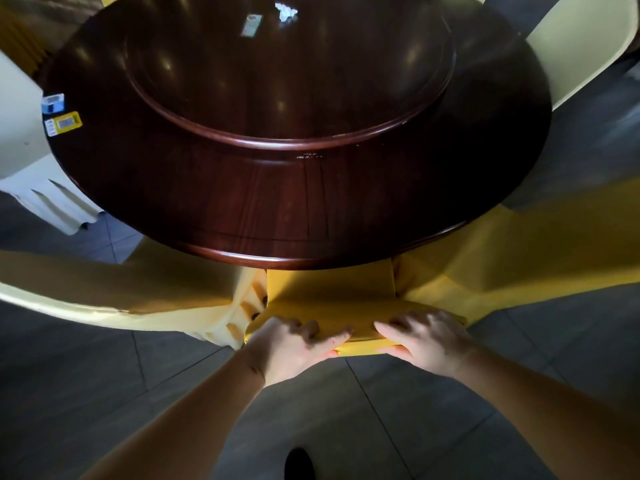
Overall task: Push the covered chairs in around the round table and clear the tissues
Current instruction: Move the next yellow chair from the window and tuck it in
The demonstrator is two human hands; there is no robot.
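Both hands, left hand [291,344] and right hand [424,339], grip the yellow chair [332,303] back's top edge; round table [301,188] lies at twelve o'clock.

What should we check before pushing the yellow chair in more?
1. Both hands on the chair back: the left hand and right hand rest on the yellow chair: ok.
2. Seat lined up with the round table: it points under the edge: ok.
3. Room beside it: the pale chair sits close on the left: cannot tell.
4. Chair legs free: hidden by the cover: cannot tell.
5. Tissues cleared: two small packs remain on the table: not ok.
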